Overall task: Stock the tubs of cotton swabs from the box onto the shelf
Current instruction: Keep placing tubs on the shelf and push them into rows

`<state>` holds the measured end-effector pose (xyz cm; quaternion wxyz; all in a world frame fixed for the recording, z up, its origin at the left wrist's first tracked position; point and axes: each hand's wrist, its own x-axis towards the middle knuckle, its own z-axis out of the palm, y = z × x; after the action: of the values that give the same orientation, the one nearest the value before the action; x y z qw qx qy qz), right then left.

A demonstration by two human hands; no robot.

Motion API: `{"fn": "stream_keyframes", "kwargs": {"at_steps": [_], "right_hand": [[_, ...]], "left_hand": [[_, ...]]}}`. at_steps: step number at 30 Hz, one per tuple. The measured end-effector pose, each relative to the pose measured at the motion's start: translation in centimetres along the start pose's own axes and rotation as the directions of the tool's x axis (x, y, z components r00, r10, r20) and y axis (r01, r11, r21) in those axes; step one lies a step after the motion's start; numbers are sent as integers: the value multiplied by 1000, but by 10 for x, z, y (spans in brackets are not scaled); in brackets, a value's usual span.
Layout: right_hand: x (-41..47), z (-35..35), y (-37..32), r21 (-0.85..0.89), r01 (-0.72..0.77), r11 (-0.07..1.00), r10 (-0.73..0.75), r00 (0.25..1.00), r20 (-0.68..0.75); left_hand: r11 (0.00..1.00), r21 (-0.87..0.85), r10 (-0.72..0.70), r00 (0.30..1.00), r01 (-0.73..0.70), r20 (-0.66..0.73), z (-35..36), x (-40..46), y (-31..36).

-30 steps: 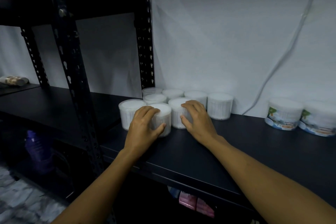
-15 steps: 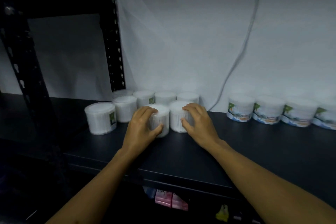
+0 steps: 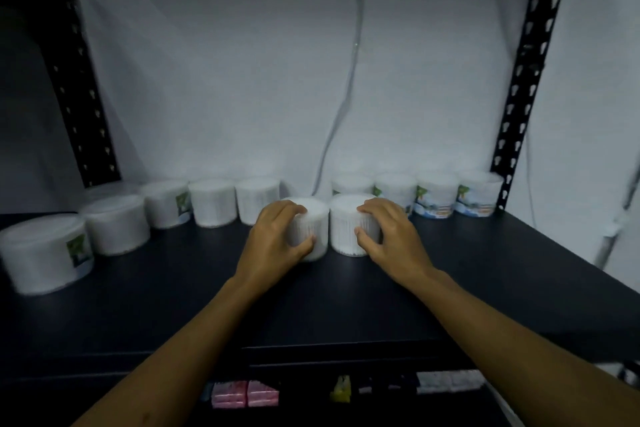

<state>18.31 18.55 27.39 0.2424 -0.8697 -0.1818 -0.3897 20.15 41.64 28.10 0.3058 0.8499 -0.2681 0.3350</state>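
Far left, near the front edge of the matte black shelf (image 3: pixel 485 288): one round translucent white plastic tub of cotton swabs with a green label (image 3: pixel 45 251). Behind, a back row of like tubs (image 3: pixel 213 198) along the white wall. Centre: left hand (image 3: pixel 277 239), grip curled round the left centre tub (image 3: pixel 311 227); just beside, right hand (image 3: pixel 389 236), grip curled round the right centre tub (image 3: pixel 348 224)

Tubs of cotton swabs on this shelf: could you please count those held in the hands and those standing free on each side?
Held tubs, one in the left hand, one in the right hand: 2
Free tubs on the left, one half hidden at the back: 6
Free tubs on the right: 4
Total: 12
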Motion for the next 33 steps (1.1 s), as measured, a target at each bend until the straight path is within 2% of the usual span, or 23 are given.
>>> {"fn": "stream_keyframes", "kwargs": {"at_steps": [16,25,33], "right_hand": [[-62,-126,90,-232,-191,954,170,979,-110],[-78,-168,125,-246,-331,911,296,941,-166],[-75,-175,146,-215,-396,893,355,912,-204]], "left_hand": [[958,-224,209,970,-178,122,116,46,115],[931,-278,285,946,-235,154,166,66,161],[932,-295,262,954,-210,147,190,81,176]]}}
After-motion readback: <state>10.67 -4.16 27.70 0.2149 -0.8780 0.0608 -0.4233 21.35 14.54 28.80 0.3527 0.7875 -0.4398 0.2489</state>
